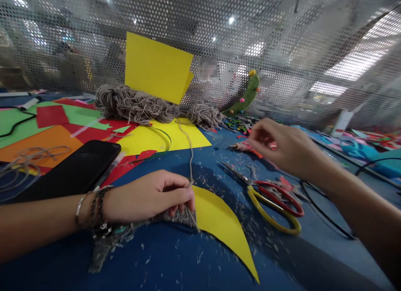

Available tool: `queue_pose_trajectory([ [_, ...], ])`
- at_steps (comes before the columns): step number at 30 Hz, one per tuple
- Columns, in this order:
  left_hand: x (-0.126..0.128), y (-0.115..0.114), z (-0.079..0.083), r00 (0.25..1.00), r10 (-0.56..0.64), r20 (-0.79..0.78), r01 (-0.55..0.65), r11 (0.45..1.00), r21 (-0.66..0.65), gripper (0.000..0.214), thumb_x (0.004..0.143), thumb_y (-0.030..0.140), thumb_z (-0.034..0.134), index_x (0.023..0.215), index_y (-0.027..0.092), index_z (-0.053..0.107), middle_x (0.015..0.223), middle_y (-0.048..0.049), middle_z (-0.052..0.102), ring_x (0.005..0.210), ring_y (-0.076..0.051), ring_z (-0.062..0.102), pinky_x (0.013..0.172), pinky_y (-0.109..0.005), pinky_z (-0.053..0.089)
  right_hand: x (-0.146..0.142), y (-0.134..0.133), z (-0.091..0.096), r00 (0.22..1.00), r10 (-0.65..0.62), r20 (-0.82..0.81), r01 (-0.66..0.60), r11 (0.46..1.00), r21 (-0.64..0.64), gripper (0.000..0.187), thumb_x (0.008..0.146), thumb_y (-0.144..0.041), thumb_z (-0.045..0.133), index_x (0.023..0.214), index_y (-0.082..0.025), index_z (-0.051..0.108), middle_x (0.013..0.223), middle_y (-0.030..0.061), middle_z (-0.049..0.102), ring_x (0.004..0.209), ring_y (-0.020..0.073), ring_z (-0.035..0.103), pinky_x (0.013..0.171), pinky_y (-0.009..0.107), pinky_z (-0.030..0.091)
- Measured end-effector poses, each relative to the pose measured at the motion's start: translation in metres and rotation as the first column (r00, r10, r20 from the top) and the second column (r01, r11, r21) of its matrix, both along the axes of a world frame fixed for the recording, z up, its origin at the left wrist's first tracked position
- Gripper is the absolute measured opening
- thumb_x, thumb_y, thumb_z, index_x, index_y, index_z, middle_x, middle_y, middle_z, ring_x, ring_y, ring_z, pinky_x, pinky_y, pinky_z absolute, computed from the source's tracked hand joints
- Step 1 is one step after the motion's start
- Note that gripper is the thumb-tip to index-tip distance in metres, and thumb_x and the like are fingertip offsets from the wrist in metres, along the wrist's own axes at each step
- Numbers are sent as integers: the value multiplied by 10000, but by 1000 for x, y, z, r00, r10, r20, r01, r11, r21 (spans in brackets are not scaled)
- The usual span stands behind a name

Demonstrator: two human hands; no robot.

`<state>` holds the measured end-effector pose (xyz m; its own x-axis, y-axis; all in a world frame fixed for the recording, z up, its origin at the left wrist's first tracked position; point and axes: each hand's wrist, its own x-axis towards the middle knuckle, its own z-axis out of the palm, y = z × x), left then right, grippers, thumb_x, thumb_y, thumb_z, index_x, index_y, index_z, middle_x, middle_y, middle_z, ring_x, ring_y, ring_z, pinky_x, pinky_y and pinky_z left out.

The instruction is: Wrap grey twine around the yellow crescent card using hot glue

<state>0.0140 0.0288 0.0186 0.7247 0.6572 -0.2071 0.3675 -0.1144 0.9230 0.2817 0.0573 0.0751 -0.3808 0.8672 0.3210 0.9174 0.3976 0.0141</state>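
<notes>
A yellow paper crescent lies on the blue table, its left part covered with grey yarn. My left hand is closed on the yarn-covered part, thumb and forefinger pinching at the edge of the bare yellow. From these fingers a yarn strand runs back toward the yarn pile. My right hand is raised at the right, fingers loosely bent and apart, with nothing visible in them. Just below its fingertips lies a pinkish object with a dark tip. Scissors with red and yellow handles lie nearer me.
A folded yellow sheet leans over the yarn against a perforated metal screen. At left are a black phone-like slab and coloured paper. A black cable curves at right. Behind stands a green decorated curve.
</notes>
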Motion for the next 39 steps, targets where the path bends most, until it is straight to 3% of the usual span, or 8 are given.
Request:
queue_pose_trajectory([
  [2,-5,-3,-1,999,23,-25,-22,999,45,263,886,338,419,758,176,582,655,50,487,602,-85,453,564,-177,354,30,8,-3,979,-203,-28,205,973,101,129,788,-286,471,706,-217,401,594,3,508,534,129,457,570,275,333],
  [4,-9,-5,-3,998,35,-54,-30,995,100,277,889,344,411,754,179,588,660,50,490,613,-89,441,572,-182,348,56,14,-10,922,-342,-180,356,933,51,133,761,-292,494,709,-221,395,594,8,538,550,135,503,592,264,375],
  [11,-17,-11,-9,999,28,-38,-22,987,159,284,914,332,396,753,188,580,724,51,529,674,-88,472,636,-168,375,96,20,-36,862,-504,-52,503,864,-30,242,805,-381,391,638,-220,461,573,62,566,528,189,512,558,308,347],
  [15,-18,-11,-9,999,29,-19,-25,986,167,290,919,331,390,759,188,585,728,40,537,680,-92,478,652,-175,396,95,23,-47,877,-479,34,480,870,-110,182,798,-359,389,770,-225,509,758,83,636,684,213,589,607,290,380],
  [18,-18,-12,-10,999,29,-20,-25,984,174,284,905,325,397,748,184,587,700,38,524,650,-91,468,622,-170,403,91,26,-55,867,-491,83,498,859,-118,280,821,-419,346,879,-199,508,839,132,641,741,251,602,626,318,395],
  [25,-16,-11,-12,999,36,-19,-31,976,213,270,893,297,398,717,189,571,684,51,517,634,-75,470,609,-152,394,82,32,-68,871,-451,196,478,870,-122,407,826,-553,319,759,-186,483,889,188,606,762,266,571,633,338,378],
  [34,-16,-13,-10,998,60,-29,-53,975,218,273,875,306,410,699,188,581,667,45,533,618,-82,483,598,-160,403,75,19,-50,846,-518,128,523,852,-6,479,791,-552,412,1035,-144,470,847,157,600,669,233,524,593,324,358],
  [39,-16,-12,-10,997,61,-37,-53,979,194,266,877,307,423,696,197,585,675,56,533,597,-69,460,554,-135,386,61,4,-45,978,-211,7,209,975,74,536,761,-584,442,1078,-156,499,942,153,621,779,243,569,672,342,406],
])
